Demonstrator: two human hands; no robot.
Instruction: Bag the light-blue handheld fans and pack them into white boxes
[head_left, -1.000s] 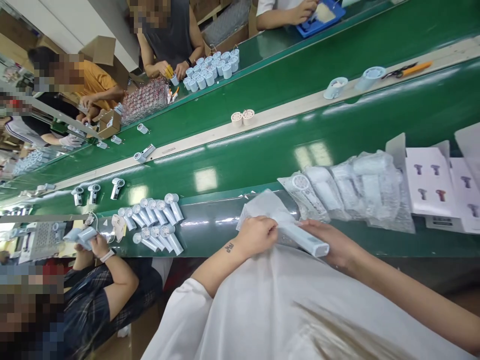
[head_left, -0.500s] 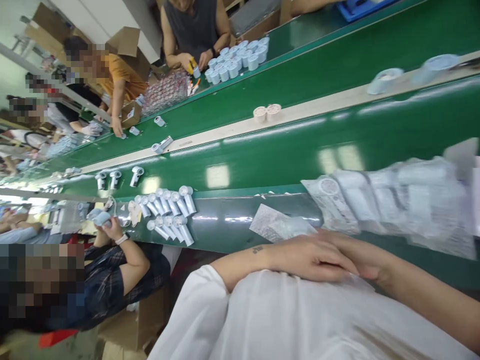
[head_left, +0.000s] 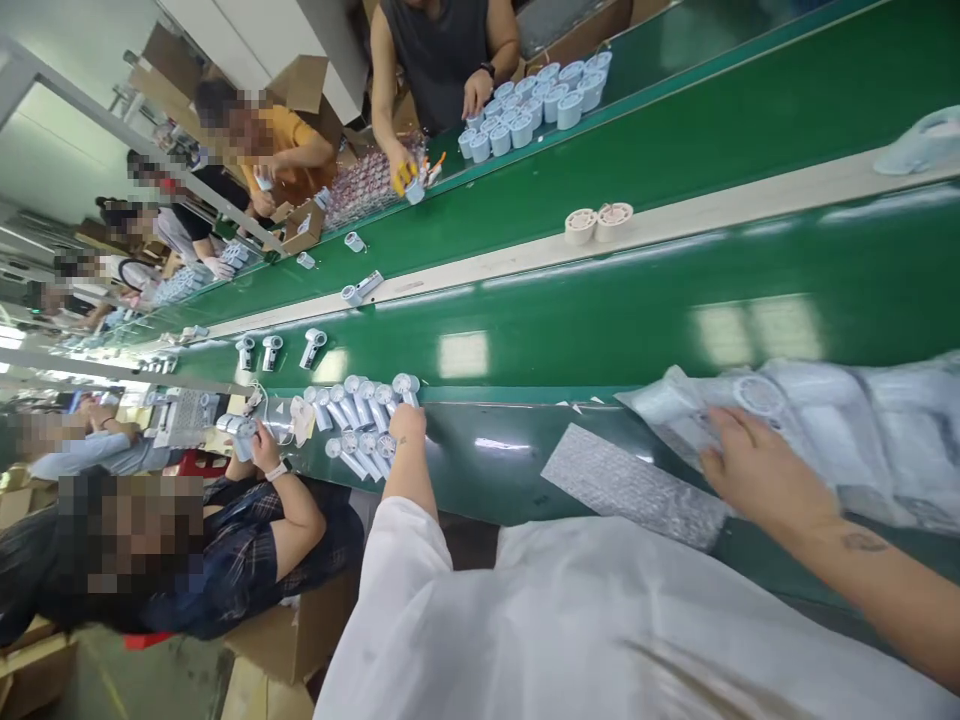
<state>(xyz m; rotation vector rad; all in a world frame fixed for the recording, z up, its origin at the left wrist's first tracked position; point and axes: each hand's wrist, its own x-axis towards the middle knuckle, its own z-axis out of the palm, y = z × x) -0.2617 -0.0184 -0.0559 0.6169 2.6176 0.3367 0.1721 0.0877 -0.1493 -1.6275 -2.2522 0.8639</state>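
My left hand (head_left: 409, 428) reaches to the right end of two rows of light-blue handheld fans (head_left: 349, 462). Its fingers are closed around the handle of the end handheld fan (head_left: 406, 384), whose round head shows above them; the handle is mostly hidden. My right hand (head_left: 754, 462) is at the left end of a row of fans in clear bubble bags (head_left: 814, 410). Its fingers and thumb close on the leftmost bagged fan (head_left: 667, 400). Between my hands a flat bubble bag (head_left: 630, 485) lies on the bench.
A green conveyor (head_left: 540, 350) runs past the bench, with several fans (head_left: 313, 347) on it. Two cream round parts (head_left: 598, 222) sit on the divider rail (head_left: 487, 262). Beside me at left, a co-worker (head_left: 300, 520) holds blue parts. Across, another handles blue cups (head_left: 525, 115).
My hands, together at my lap before, have parted. The left has gone to the fans; the right has moved to the bagged row, where another bagged fan lies at the left end.
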